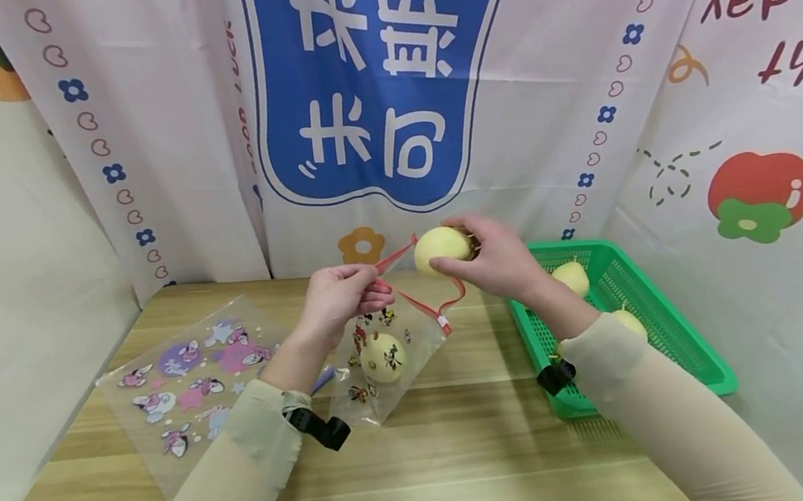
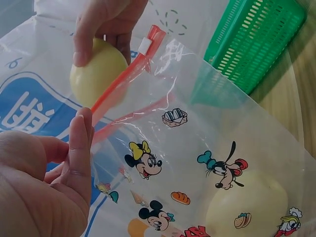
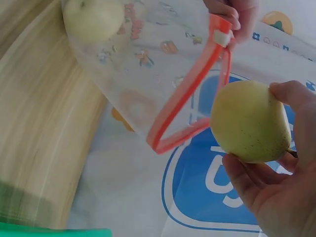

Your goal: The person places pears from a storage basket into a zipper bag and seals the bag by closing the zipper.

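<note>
Pear [image 1: 439, 251] sits in the right hand [image 1: 499, 259], thumb and fingers curled about it, just beside the gaping mouth of the clear zip bag [image 1: 415, 357]. The left hand [image 1: 338, 296] pinches the red zip strip [image 3: 185, 101] at the side across from the right hand. A second pear [image 1: 382, 357] lies in the bag, nearer the person than the hands. The green basket [image 1: 582, 247] stands beneath and right of the right forearm. To go in cleanly, I'd hold the left pinch firm, spread the mouth wider, avoid the white slider [image 2: 145, 46] and lower the fruit gently to spare bruising.
</note>
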The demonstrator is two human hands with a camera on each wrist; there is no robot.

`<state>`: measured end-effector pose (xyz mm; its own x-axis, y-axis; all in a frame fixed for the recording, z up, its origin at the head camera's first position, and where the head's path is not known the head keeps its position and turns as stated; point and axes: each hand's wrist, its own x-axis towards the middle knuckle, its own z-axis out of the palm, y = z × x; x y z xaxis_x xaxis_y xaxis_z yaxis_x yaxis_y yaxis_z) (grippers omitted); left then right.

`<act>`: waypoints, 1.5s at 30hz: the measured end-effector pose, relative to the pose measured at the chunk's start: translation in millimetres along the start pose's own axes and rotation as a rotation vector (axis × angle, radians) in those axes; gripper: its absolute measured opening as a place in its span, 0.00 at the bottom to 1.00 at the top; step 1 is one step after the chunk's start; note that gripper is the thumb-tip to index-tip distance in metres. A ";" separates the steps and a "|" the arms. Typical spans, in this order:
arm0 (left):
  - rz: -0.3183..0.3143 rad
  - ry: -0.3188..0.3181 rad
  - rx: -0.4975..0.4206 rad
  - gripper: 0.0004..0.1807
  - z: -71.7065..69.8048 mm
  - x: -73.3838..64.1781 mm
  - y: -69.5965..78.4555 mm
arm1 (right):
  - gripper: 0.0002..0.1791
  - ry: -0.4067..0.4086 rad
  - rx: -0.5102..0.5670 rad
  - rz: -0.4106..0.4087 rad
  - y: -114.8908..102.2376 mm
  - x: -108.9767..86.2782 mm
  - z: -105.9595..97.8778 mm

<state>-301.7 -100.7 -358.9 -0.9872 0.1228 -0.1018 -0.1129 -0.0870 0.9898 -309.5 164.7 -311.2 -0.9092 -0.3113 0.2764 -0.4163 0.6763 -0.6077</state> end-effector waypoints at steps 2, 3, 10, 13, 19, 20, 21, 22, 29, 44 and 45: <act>0.005 -0.006 -0.002 0.20 0.3 0.0 0.3 | 0.35 -0.030 -0.014 0.004 0.1 1.1 5.4; 0.006 -0.008 -0.003 0.20 0.5 -0.3 0.7 | 0.34 -0.046 -0.020 0.007 0.1 1.7 8.0; 0.014 -0.020 -0.001 0.21 1.0 -2.1 3.2 | 0.34 -0.146 -0.062 0.013 -0.2 7.8 24.5; 0.015 -0.021 -0.002 0.22 1.0 -2.6 4.6 | 0.34 -0.184 -0.095 0.022 0.5 11.4 30.0; 0.015 -0.020 0.003 0.21 1.4 -3.0 5.0 | 0.32 -0.248 -0.129 0.031 1.9 17.8 39.4; 0.015 -0.021 0.004 0.21 1.6 -3.0 5.2 | 0.33 -0.259 -0.134 0.031 1.7 19.1 41.0; 0.017 -0.023 0.004 0.21 2.1 -3.0 5.6 | 0.33 -0.272 -0.139 0.031 1.4 20.5 42.5; 0.018 -0.026 0.004 0.21 2.4 -2.9 5.6 | 0.33 -0.285 -0.147 0.029 1.0 22.1 44.2; 0.014 -0.033 -0.009 0.20 3.8 -3.2 6.7 | 0.35 -0.378 -0.217 0.021 -3.4 33.6 56.4; 0.009 -0.039 -0.007 0.19 4.6 -3.5 7.6 | 0.40 -0.392 -0.208 0.091 -6.7 39.3 67.0; 0.010 -0.038 -0.008 0.19 4.4 -3.5 7.5 | 0.39 -0.386 -0.209 0.088 -6.5 39.1 67.5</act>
<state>-298.5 -97.4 -350.7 -0.9832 0.1598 -0.0878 -0.1040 -0.0959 0.9899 -342.2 103.1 -346.7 -0.8904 -0.4458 -0.0920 -0.3646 0.8196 -0.4420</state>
